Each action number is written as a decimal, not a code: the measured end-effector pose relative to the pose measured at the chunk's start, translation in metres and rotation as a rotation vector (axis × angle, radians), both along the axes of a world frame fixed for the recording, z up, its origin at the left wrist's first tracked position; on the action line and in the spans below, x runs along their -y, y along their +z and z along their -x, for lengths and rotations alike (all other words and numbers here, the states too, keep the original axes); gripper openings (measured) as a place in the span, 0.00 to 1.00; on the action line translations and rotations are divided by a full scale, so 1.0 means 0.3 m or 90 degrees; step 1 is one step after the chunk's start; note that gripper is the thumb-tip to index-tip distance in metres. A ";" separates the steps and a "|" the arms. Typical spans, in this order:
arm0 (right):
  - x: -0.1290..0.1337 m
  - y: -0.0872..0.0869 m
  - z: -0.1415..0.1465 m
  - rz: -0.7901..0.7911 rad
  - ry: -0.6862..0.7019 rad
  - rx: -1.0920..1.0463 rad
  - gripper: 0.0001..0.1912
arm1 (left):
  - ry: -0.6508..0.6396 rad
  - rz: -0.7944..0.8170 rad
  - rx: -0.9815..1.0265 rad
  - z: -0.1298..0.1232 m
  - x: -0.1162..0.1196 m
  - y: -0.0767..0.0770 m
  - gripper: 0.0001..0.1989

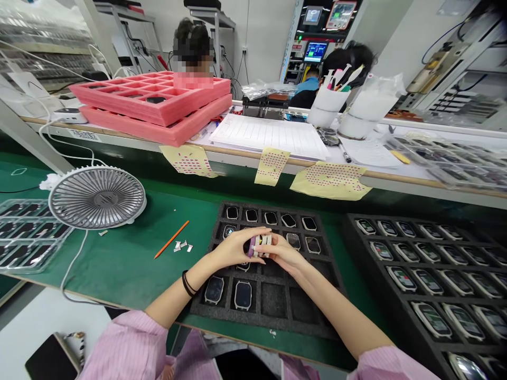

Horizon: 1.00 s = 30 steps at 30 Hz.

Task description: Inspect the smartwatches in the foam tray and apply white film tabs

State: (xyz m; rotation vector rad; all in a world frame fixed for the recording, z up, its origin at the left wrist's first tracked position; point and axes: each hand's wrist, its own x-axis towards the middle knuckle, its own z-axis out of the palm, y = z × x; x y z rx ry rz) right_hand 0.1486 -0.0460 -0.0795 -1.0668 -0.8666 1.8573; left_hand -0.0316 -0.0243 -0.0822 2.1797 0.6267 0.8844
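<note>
Above a black foam tray (253, 322), my left hand (233, 248) and my right hand (279, 252) meet. Both grip a small smartwatch (257, 246) with a purple edge and pale bands or strips across it. My fingers hide most of it. Several watch bodies sit in the tray's square cells, including a dark-faced one (242, 295) just below my hands. Some cells under my hands are hidden, and a few near the front hold nothing.
A larger black tray (400, 253) holding rows of watches lies to the right. On the green mat are a fan (97, 197), an orange pencil (171, 239) and small metal pieces (182, 246). Clear watch trays (27, 235) lie left; pink foam trays (150, 100) and a co-worker (194, 47) are beyond.
</note>
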 end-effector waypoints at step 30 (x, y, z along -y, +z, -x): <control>0.006 0.034 -0.020 -0.052 -0.094 0.081 0.23 | 0.054 0.634 0.371 -0.023 -0.011 0.001 0.17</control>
